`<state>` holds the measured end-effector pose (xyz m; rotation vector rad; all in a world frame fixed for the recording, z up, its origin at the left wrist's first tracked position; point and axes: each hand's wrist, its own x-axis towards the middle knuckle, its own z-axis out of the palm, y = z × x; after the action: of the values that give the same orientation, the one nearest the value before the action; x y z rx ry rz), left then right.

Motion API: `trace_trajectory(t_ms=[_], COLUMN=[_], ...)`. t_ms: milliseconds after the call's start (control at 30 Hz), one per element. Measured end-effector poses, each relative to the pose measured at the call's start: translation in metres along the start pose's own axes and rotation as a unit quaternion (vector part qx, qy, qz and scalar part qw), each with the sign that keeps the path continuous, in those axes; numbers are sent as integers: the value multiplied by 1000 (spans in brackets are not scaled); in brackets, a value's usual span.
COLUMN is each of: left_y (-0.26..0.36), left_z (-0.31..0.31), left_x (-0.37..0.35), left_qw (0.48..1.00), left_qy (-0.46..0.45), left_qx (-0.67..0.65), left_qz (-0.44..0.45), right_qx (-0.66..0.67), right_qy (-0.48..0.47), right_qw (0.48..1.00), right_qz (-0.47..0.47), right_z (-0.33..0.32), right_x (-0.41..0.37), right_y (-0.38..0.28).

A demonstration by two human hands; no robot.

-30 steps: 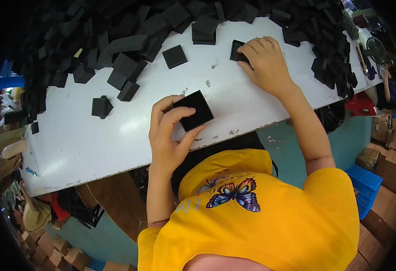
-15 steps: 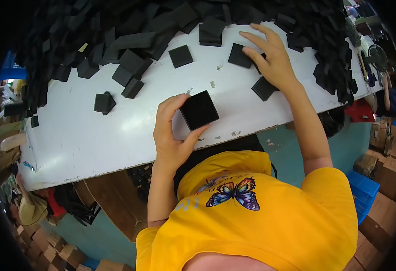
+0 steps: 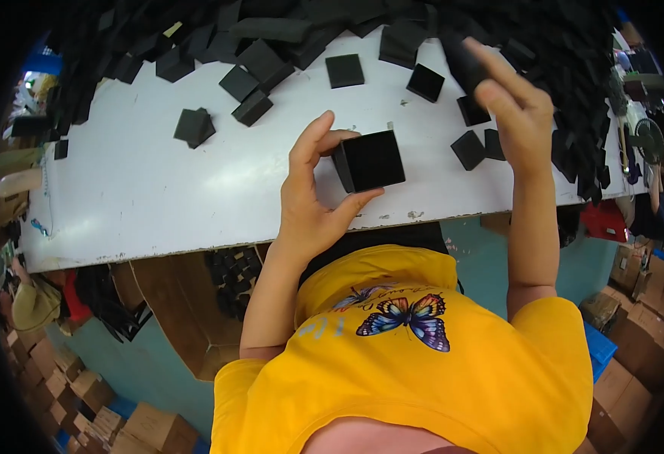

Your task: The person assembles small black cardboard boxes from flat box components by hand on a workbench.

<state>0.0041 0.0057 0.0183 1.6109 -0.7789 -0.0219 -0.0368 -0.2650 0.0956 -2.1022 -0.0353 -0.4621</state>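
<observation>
My left hand (image 3: 318, 189) is closed around a small black box (image 3: 375, 161), thumb below and fingers above, with its dark square face upward. Farther right, my right hand (image 3: 520, 121) is smeared by motion. Between its thumb and index finger is a blurred, elongated black block (image 3: 462, 64), which the hand appears to grip. A black square box (image 3: 425, 82) lies just left of that block. Below it are another black piece (image 3: 473, 110) and a tilted black square (image 3: 468, 150). A flat black square (image 3: 345, 70) rests on the white table.
A large heap of black boxes (image 3: 286, 30) covers the table's far side. Several loose ones (image 3: 251, 107) lie at its edge, and a small stack (image 3: 194, 127) stands at left. Below the white table's front edge (image 3: 158, 253) is an open cardboard carton (image 3: 188, 303) with black pieces.
The view has shifted, so the table sits higher. My right hand has moved away from the loose boxes toward the heap, with a black block at its fingers. My left hand still holds the black box.
</observation>
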Motion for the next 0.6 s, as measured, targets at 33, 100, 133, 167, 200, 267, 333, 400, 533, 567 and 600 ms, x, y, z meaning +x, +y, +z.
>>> trace_trajectory(t_ms=[33, 100, 133, 167, 200, 267, 333, 400, 533, 567, 600], left_y=[1, 1, 2, 2, 2, 6, 11, 11, 12, 11, 10], left_z=[0, -1, -1, -2, -3, -4, -6, -7, -3, -3, -4], left_x=[-2, -1, -1, -1, -1, 0, 5, 8, 3, 3, 3], left_qw=[1000, 1000, 1000, 1000, 999, 999, 1000, 1000, 1000, 1000, 1000], left_qy=[6, 4, 3, 2, 1, 1, 2, 1, -5, -5, -6], left_qx=[-5, -20, -28, -25, -26, -30, -15, -6, -20, -23, -17], left_qz=[-4, -2, -1, -17, -18, -23, 0, 13, 3, 1, 8], right_qx=[-5, 14, 18, 21, 19, -24, -73, -98, -125, -134, -139], right_qy=[-52, -182, -199, -214, -228, -245, -253, -232, -170, -158, -146], right_qw=[998, 973, 968, 964, 959, 951, 943, 943, 947, 946, 944], right_qz=[-25, -142, -150, -158, -167, -187, -204, -217, -244, -251, -260], right_z=[2, 25, 33, 40, 43, 43, 43, 45, 57, 60, 63], right_x=[1, 4, 4, 5, 6, 6, 2, -6, -25, -29, -31], right_y=[-10, -25, -29, -31, -32, -35, -43, -47, -37, -32, -28])
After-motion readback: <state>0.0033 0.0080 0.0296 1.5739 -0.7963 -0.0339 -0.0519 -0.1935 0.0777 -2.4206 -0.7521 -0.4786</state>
